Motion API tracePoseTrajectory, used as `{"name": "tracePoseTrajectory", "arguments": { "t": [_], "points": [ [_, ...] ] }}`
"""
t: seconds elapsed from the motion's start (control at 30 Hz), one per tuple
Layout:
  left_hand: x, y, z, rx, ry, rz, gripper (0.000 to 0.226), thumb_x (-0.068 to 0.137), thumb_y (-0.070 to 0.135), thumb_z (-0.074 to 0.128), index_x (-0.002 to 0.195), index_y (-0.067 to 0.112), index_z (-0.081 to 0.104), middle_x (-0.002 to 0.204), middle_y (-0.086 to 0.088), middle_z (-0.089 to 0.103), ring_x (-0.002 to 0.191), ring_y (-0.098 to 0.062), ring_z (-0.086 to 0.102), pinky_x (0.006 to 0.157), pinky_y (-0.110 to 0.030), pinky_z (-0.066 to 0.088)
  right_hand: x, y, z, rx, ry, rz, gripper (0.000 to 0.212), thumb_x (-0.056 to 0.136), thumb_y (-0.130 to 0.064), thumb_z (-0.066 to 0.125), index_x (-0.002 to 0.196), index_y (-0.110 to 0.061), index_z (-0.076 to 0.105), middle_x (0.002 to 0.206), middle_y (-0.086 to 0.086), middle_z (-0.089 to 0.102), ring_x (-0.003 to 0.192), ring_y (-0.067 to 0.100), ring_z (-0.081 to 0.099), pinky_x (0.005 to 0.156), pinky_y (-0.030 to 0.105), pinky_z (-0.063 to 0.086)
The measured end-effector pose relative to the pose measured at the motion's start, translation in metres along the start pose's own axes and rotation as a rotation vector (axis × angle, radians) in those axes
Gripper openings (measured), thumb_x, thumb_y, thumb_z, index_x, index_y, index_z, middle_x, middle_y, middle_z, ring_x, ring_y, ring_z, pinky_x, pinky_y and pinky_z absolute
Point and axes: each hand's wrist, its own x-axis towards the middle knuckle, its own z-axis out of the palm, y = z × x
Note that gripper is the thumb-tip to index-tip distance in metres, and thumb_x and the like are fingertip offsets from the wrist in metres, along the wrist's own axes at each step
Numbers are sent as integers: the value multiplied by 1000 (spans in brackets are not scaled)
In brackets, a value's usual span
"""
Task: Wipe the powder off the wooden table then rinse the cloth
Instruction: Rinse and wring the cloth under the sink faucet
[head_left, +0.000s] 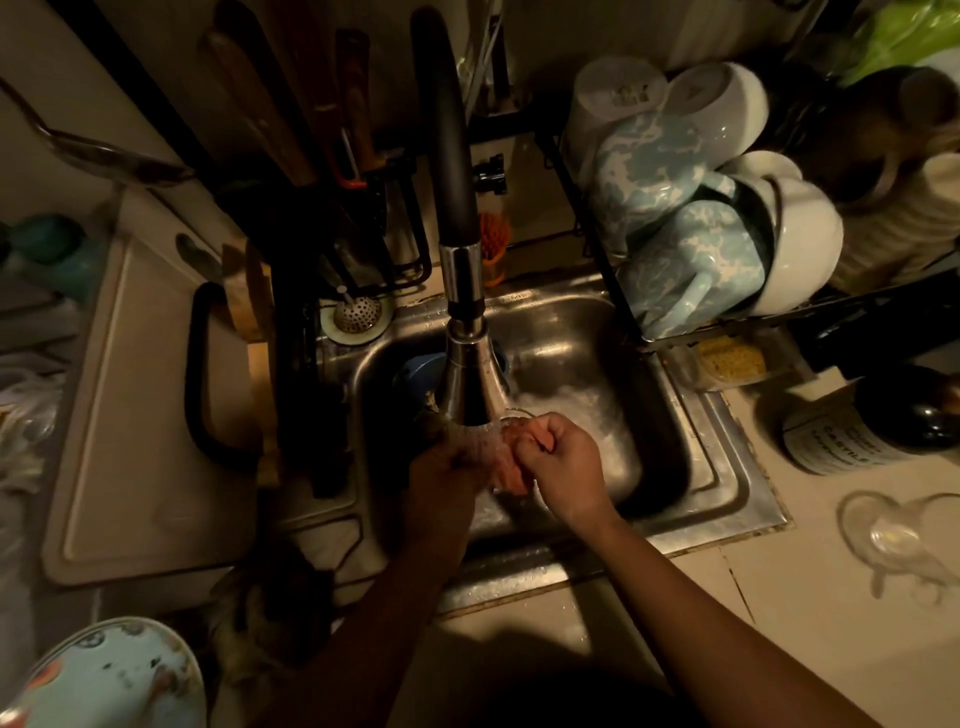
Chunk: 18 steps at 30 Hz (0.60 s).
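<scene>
Right forearm (696, 592) is nearest in head cam, reaching over the sink (727, 467). The cloth (506, 470) sits bunched under the faucet (470, 374) stream, stretched left-right btwn right grip (558, 457), clenched on one end, and left grip (447, 465), dim but prob clenched on the other.

A metal sink (727, 467) sits in the middle, with a tall tap (452, 156) over it. At 2 o'clock a black rack (597, 208) holds blue cups (691, 265) and white bowls (800, 244). A yellow sponge (730, 356) lies just under the rack. An orange brush (492, 241) stands at 12 o'clock. A small strainer (357, 312) rests at 11 o'clock. A big pale board (145, 415) lies at 9 o'clock. A dark bottle (893, 415) stands on the surface (805, 623) at 3 o'clock. A blue plate (114, 675) shows at 7 o'clock.
</scene>
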Motion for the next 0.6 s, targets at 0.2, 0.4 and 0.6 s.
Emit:
{"name": "tracePoseTrajectory", "arguments": {
  "t": [0.2,0.4,0.6],
  "points": [
    [17,8,-7,-136,87,22,14,80,-4,59,88,1,69,92,-33,66,82,-42,63,71,-52,50,-12,-2,0,144,-166,6,13,92,-1,66,84,-12,64,75,-4,69,72,8,64,72,23,51],
    [14,19,-4,-14,55,44,18,96,-4,51,101,2,67,80,-5,70,64,-7,67,60,-25,56,-9,3,3,374,-128,148,12,98,-11,59,102,-6,69,84,5,72,77,14,66,75,25,52],
    [22,2,-10,329,-39,84,51,77,51,61,107,12,71,97,-3,75,92,-20,71,88,-49,57,-7,7,0,566,-143,254,16,98,-4,57,112,-6,64,98,14,71,87,24,66,80,36,54]
  ]
}}
